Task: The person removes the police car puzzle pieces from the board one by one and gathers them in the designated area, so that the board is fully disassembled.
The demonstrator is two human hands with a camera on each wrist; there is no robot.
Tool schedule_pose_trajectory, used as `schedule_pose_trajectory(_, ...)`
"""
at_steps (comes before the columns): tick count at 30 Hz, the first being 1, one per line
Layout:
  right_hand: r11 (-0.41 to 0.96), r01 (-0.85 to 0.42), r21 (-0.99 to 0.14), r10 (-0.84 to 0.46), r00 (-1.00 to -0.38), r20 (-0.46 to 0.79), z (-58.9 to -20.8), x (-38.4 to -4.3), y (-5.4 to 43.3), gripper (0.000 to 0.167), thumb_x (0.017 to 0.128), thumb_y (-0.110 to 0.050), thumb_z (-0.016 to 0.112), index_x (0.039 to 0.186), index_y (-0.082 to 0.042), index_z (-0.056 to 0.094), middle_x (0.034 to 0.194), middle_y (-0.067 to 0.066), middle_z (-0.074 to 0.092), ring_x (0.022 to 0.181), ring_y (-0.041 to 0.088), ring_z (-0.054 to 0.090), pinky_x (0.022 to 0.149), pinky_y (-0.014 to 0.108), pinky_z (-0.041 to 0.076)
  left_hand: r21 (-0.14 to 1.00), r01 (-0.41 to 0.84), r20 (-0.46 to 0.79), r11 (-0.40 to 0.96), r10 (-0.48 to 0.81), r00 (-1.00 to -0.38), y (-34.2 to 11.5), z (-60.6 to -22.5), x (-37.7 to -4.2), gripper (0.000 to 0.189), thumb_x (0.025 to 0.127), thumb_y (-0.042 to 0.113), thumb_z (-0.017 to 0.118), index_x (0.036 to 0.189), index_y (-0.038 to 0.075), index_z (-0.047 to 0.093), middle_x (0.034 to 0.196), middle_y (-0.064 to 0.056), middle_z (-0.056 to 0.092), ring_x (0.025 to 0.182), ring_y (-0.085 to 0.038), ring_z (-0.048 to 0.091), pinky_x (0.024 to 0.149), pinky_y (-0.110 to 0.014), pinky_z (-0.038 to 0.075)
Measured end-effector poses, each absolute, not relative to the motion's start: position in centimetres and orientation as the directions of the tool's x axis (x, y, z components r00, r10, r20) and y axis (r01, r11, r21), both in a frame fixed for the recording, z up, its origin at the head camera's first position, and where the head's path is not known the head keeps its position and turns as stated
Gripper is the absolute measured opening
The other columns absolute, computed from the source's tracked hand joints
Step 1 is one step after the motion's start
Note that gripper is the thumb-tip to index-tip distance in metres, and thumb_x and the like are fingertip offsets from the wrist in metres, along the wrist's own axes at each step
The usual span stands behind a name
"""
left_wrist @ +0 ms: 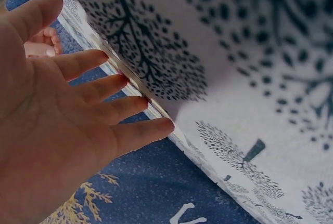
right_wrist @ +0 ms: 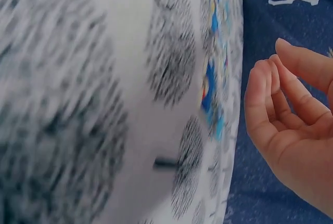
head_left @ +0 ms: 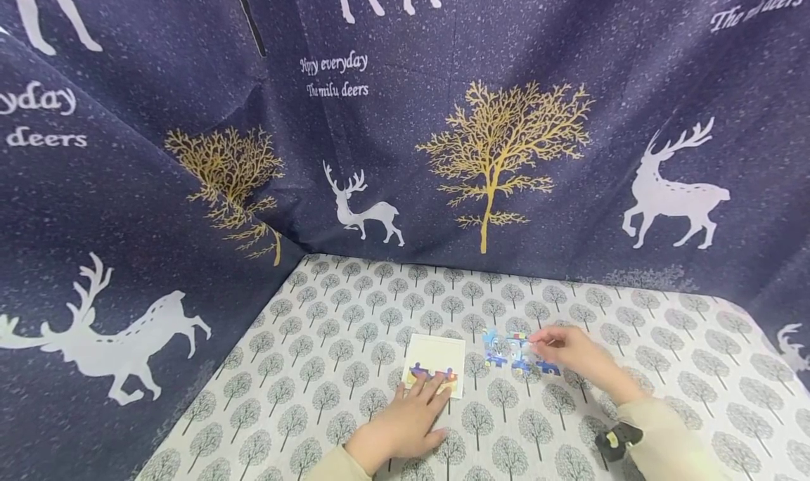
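A small pale puzzle board (head_left: 434, 347) lies on the cloth with purple and yellow puzzle pieces (head_left: 420, 369) along its near part. My left hand (head_left: 408, 416) rests on the board's near edge with fingers spread and straight; they cover part of the pieces. Palm and fingertips also show in the left wrist view. To the right of the board lie several loose blue puzzle pieces (head_left: 496, 360). My right hand (head_left: 577, 358) is just above their right side, fingers loosely bent. In the right wrist view its thumb and fingertips stand slightly apart, with nothing visible between them.
A white cloth with grey trees (head_left: 323, 396) covers the table. Dark blue curtains (head_left: 405, 164) with deer and gold trees rise behind and at the left. A black strap (head_left: 616, 441) is on the right sleeve.
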State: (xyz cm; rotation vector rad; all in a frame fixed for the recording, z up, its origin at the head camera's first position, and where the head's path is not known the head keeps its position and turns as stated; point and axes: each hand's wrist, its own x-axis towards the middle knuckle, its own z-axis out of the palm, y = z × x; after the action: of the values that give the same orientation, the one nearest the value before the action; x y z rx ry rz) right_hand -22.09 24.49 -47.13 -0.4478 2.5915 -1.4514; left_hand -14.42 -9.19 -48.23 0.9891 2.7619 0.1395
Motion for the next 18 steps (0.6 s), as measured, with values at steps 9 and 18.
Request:
schedule_pose_trajectory(9,0.44,-0.275,-0.855,-0.418,-0.905,0.076,-46.7,-23.9,19.1,0.03,0.09,-0.019,0.067,0.112,0.001,0.066,0.1,0.01,0.068,0.087,0.023,0.067,0.075,0.028,0.056,0.109,0.671,-0.136,0.733,0.68,-0.721,-8.3,-47.8,-13.8,0.068,0.094,0.048,0.053,0.147,0.008,0.038,0.154,-0.013,0.031,0.142,-0.031,0.027,0.106,-0.049,0.038)
schedule_pose_trajectory(18,0.369,-0.372,-0.851,-0.593,-0.8,0.093,-47.6,-24.9,12.7,0.029,0.09,-0.014,0.066,0.115,0.002,0.067,0.106,0.017,0.068,0.088,0.022,0.066,0.074,0.025,0.055,0.077,0.657,-0.145,0.75,0.661,-0.736,-8.0,-48.2,-13.7,0.071,0.094,0.049,0.052,0.148,0.007,0.036,0.156,-0.013,0.027,0.143,-0.03,0.024,0.109,-0.048,0.036)
